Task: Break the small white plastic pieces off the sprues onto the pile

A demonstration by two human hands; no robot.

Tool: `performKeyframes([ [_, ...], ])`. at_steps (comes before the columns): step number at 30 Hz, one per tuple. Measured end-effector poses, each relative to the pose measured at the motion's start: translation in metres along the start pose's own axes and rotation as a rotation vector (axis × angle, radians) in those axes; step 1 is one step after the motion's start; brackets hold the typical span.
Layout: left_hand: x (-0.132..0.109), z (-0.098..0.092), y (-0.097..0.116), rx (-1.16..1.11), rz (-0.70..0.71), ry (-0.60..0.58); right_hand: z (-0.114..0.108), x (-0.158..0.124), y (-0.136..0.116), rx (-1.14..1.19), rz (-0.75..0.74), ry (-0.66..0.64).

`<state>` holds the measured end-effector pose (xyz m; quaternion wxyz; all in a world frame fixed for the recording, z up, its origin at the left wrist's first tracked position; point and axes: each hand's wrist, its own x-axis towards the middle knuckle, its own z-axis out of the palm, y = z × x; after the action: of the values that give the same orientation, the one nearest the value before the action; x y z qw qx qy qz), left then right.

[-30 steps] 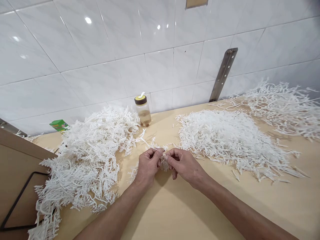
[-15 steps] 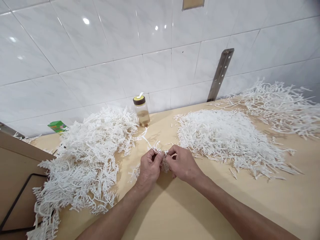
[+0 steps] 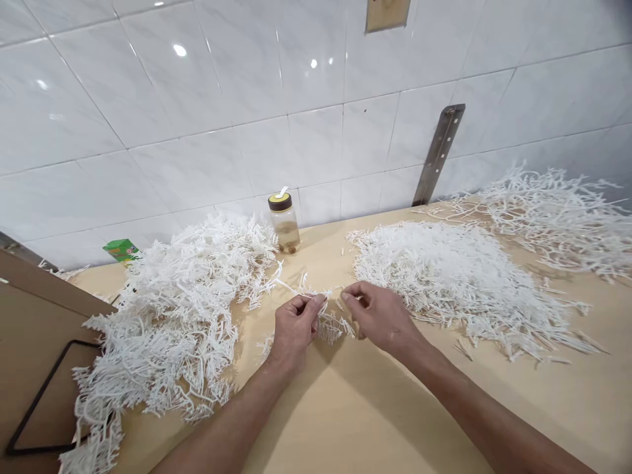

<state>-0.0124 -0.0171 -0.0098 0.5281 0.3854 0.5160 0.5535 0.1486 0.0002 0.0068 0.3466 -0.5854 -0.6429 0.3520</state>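
Observation:
My left hand (image 3: 293,326) pinches a white branched plastic strand (image 3: 286,284) between thumb and fingers, over the table's middle. One end of the strand reaches up and left toward the big pile, while forked tips (image 3: 332,327) hang on the right side of the hand. My right hand (image 3: 378,313) is just to the right, apart from the left, with thumb and index finger together. Tiny white bits (image 3: 338,303) show by its fingertips; whether they are gripped is unclear. A heap of short white pieces (image 3: 434,270) lies beyond my right hand.
To the left, a large pile of white branched strands (image 3: 172,316) spreads beside a brown box (image 3: 34,349). A drink bottle (image 3: 285,227) and a green carton (image 3: 120,249) stand near the tiled wall. Bare thin strands (image 3: 557,217) lie at the far right. A metal bracket (image 3: 439,155) is against the wall.
My right hand has drawn away to the right from my left hand, opening a gap between them. The left hand still holds the strand. The view has shifted slightly.

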Motion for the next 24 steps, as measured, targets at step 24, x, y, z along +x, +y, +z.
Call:
performKeyframes([
  [24, -0.009, -0.004, -0.003, 0.389, 0.410, -0.100, -0.010, 0.011, 0.009, 0.052, 0.083, 0.204],
])
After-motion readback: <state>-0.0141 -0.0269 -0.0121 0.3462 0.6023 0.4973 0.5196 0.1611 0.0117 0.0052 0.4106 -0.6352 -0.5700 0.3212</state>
